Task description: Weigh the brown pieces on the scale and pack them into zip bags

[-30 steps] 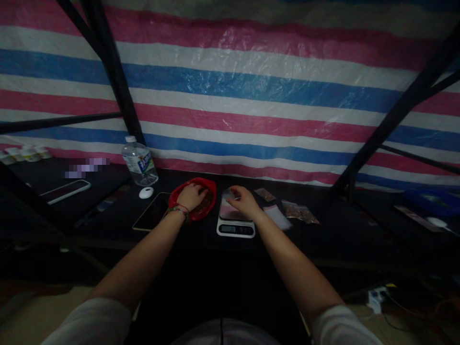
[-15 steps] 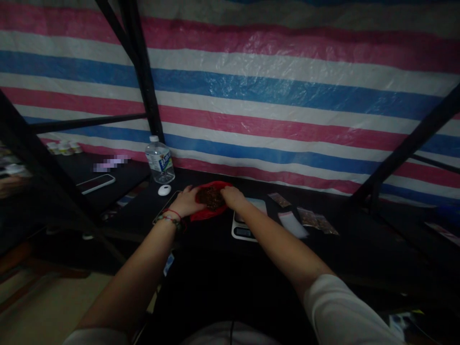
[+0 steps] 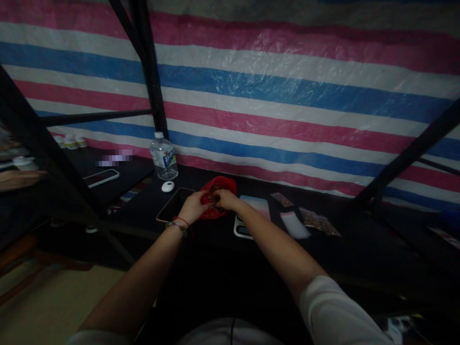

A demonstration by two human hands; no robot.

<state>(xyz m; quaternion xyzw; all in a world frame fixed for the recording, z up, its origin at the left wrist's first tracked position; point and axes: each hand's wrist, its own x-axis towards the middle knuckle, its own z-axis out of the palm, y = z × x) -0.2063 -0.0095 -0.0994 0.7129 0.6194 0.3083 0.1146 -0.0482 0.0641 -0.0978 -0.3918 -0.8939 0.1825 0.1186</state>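
Note:
A red plastic bag (image 3: 224, 183) stands with its mouth open on the black table, holding brown dried bits (image 3: 214, 191). My left hand (image 3: 196, 206) grips the near left side of the bag, thumb at its rim. My right hand (image 3: 227, 199) dips into the mouth from the right, with its fingers curled together in the brown bits. A white digital scale (image 3: 243, 232) with a pale blue-to-pink top lies partly beneath my right forearm. Beside my left hand lies a dark-screened phone (image 3: 175, 205).
Right of the scale lie white zip bags (image 3: 294, 225) and small clear bags of brown bits (image 3: 319, 221). A plastic bottle (image 3: 164, 157) and a white oval case (image 3: 167, 186) stand behind left. Another person's hand (image 3: 21, 180) shows far left, past a black metal post (image 3: 153, 86).
My right hand has moved from the bag's right rim inward to the brown bits. The bag's mouth has narrowed and stands taller. The view has shifted slightly.

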